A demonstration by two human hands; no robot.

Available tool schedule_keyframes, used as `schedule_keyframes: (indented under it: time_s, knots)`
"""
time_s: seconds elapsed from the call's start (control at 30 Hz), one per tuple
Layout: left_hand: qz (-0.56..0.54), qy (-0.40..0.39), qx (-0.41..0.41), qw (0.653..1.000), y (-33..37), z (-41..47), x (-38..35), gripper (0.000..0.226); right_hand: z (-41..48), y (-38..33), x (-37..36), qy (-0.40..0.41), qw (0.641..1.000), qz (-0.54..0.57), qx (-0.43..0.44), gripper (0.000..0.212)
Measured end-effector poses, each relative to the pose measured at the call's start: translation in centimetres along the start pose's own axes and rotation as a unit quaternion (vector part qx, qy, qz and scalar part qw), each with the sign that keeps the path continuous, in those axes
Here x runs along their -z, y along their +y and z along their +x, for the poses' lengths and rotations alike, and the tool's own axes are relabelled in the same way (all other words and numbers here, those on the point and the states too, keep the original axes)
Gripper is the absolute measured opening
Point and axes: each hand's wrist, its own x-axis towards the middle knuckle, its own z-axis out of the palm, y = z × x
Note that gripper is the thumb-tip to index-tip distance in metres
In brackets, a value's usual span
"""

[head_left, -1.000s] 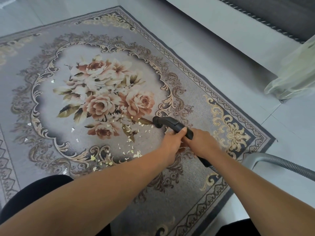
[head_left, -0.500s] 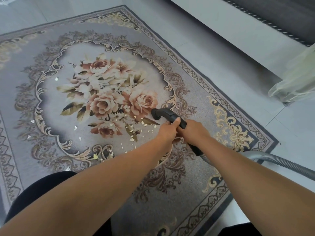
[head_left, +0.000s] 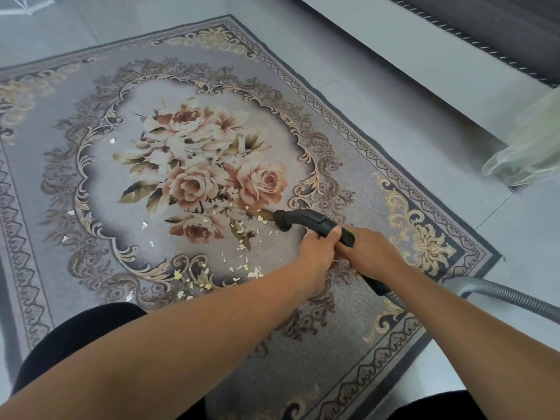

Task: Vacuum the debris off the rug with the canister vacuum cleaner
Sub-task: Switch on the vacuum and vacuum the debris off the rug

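A grey rug (head_left: 348,183) with a rose bouquet in its middle lies on the tiled floor. Several pale flakes of debris (head_left: 242,247) are scattered below the roses and along the scroll border near me. The black vacuum nozzle (head_left: 285,220) touches the rug at the right edge of the flakes. My left hand (head_left: 318,253) and my right hand (head_left: 369,250) both grip the black handle tube (head_left: 315,221) just behind the nozzle. A grey ribbed hose (head_left: 509,295) runs from the handle off to the right. The canister is out of view.
A low pale step or plinth (head_left: 424,65) runs along the far right, with a sheer curtain (head_left: 527,153) pooling on the floor beside the rug's right corner. My dark-clothed knees (head_left: 75,334) are at the near rug edge.
The nozzle and both hands have shifted slightly away from me and up along the rug toward the roses. Fewer flakes lie next to the nozzle.
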Motion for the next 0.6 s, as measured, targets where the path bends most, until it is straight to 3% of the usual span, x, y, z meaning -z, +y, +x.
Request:
schedule_keyframes:
  time_s: [0.6]
  knots:
    - [-0.042,0.052,0.000,0.998,1.1,0.4,1.6,0.036,1.0,-3.2,-0.3,-0.009,0.999,0.002,0.033,0.032]
